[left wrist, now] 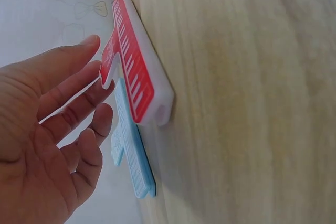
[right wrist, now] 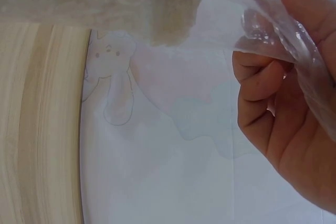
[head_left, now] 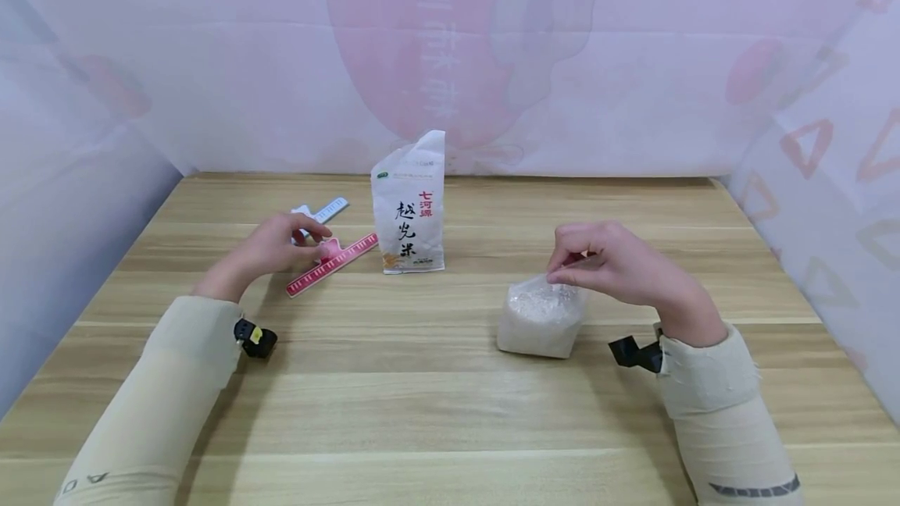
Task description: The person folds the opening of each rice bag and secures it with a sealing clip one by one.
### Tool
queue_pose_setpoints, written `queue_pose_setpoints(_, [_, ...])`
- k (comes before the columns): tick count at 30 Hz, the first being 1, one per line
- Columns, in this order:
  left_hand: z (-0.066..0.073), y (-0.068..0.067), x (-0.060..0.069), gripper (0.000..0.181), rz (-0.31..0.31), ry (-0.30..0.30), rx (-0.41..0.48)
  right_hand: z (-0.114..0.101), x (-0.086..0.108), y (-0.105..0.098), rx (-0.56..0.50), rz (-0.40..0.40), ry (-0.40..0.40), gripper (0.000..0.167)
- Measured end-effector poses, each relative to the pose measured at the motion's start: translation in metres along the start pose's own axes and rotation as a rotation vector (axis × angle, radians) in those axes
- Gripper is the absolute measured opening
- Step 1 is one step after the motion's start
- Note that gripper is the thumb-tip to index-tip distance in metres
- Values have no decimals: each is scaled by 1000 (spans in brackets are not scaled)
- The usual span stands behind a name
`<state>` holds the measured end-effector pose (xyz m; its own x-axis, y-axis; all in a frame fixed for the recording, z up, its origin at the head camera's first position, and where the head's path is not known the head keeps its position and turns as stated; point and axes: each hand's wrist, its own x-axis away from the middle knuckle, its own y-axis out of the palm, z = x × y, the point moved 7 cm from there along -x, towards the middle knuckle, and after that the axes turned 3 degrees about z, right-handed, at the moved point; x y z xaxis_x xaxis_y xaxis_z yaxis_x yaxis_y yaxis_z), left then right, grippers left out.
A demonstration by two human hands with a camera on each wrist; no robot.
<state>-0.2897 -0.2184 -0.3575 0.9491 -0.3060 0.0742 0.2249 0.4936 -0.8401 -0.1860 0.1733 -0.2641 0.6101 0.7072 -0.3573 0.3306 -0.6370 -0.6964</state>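
A red sealing clip (head_left: 333, 264) with white bars lies on the table at the left. My left hand (head_left: 284, 244) is at its raised tab, thumb and fingers spread on either side. In the left wrist view the left hand (left wrist: 58, 114) has its thumb apart from the tab; whether a fingertip touches it I cannot tell. Behind is a light blue sealing clip (head_left: 326, 212). At the right, my right hand (head_left: 615, 264) pinches the gathered top of a clear plastic bag of rice (head_left: 540, 322), whose base appears to be on the table.
A white paper rice package (head_left: 411, 209) with printed characters stands upright in the middle, right of the clips. The wooden table (head_left: 394, 420) meets printed cloth walls (head_left: 246, 100) at the back and sides.
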Motion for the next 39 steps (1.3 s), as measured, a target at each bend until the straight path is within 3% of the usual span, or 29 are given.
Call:
queue_pose_setpoints(11, [-6,6,-5,33,-21,-24,-14,0,0,0,-7,-6,-6,19])
queue_pose_setpoints(21, [-1,8,-1,24,-80,-25,66,2,0,1,-2,-12,11,18])
queue_pose_setpoints(26, [0,11,-1,39,-96,-11,111,2,0,1,5,-7,-3,18])
queue_pose_setpoints(29, [0,14,-3,49,-91,-7,90,2,0,0,0,-5,3,19])
queue_pose_setpoints(34, [2,19,-7,37,-73,-16,38,2,0,0,-9,-4,11,19])
queue_pose_setpoints(39, [3,14,0,37,-64,-72,33,2,0,0,-12,-13,5,18])
